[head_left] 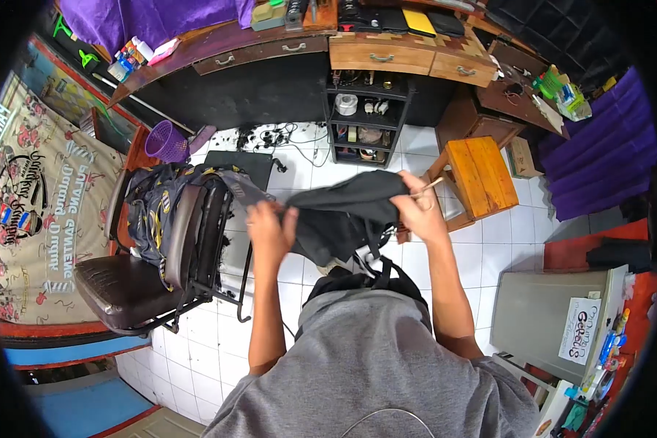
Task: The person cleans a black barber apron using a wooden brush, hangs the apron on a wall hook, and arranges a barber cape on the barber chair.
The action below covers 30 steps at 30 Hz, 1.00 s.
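Note:
A black cloth (pixel 343 208) is stretched in front of my waist, between my two hands. My left hand (pixel 270 232) is closed on its left edge, with the fingers bent. At the other end, my right hand (pixel 420 208) grips the upper right corner. A thin pale stick (pixel 428 187) pokes out between the fingers of that hand; its kind is not clear. Below the cloth, black straps (pixel 376 257) with a light-coloured piece hang close to my waist. How far the cloth reaches down is partly hidden.
To the left stands a dark barber chair (pixel 120 281) with a patterned cape (pixel 157 208) over it. Dark hair lies on the tiles around a cable. A black shelf (pixel 369 120), a wooden stool (pixel 482 175) and a grey fridge (pixel 540 321) stand ahead and right.

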Motion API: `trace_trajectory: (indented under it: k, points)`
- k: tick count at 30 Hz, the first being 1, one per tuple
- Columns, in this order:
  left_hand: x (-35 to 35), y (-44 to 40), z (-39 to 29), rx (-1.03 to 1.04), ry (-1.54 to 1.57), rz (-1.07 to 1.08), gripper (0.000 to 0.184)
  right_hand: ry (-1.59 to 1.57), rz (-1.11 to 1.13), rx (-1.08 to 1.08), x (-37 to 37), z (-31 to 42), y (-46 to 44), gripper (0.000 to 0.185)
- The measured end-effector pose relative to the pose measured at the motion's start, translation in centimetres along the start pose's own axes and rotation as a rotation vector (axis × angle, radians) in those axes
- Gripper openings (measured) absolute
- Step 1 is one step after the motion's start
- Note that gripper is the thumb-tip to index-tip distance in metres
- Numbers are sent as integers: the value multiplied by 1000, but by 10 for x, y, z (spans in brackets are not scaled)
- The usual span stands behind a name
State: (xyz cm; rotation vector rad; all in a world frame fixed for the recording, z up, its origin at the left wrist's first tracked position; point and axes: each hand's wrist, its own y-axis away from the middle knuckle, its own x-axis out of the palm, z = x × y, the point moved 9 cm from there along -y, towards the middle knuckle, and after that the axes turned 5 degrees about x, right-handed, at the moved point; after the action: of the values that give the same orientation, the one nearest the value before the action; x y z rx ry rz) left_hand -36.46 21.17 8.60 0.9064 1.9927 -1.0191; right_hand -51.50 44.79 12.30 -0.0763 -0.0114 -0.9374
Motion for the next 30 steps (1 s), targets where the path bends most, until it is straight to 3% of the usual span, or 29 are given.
trace_trajectory:
  k: [1,2,3,5,6,8,9,11,13,14,16,17,18,20,22,24,26,27,29,30]
  points:
    - [21,11,-39,60,372,245,36,197,-38,41,-7,0,13,10]
    - [57,36,-67,-187,472,682,38,244,-25,-57,-10,2,27,15]
    - [75,66,-119,-142,805,924,48,239,12,4,-14,-17,40,13]
    - [89,94,-187,146,987,830,62,330,34,107,-24,-26,72,8]
    - [96,104,-207,187,974,838,56,356,-21,167,-37,-37,91,9]
    - [131,135,-214,-130,1191,910,49,106,-92,211,-58,-48,122,28]
    - [139,145,-219,-261,1256,839,46,88,-45,382,-73,-69,136,26]
    - [146,163,-245,-266,1379,811,38,-99,-127,417,-97,-58,152,21]
    - [149,191,-268,-204,1366,922,28,-166,-237,505,-125,-69,182,18]
    - [154,199,-279,-228,1346,941,21,-156,-215,450,-134,-55,188,19]
    - [169,214,-289,30,1130,971,17,-119,-317,431,-165,-52,208,18]
    - [171,214,-286,149,882,870,15,-89,-523,397,-189,-50,220,16]
    - [175,222,-280,154,892,878,15,-101,-516,357,-204,-36,230,17]
    - [192,226,-248,287,380,892,16,-144,-719,301,-234,-13,257,20]
    - [188,213,-215,304,354,777,16,-133,-747,255,-255,-7,280,23]
    - [166,187,-187,257,134,594,15,-147,-960,250,-264,-6,311,33]
    - [143,161,-167,70,267,411,18,-208,-977,224,-260,-3,325,33]
    - [146,157,-163,70,268,405,18,-236,-993,204,-255,0,327,24]
    - [146,152,-135,-230,684,261,23,-324,-969,195,-245,-1,326,21]
    - [148,154,-132,-234,683,259,23,-412,-947,188,-238,-3,326,18]
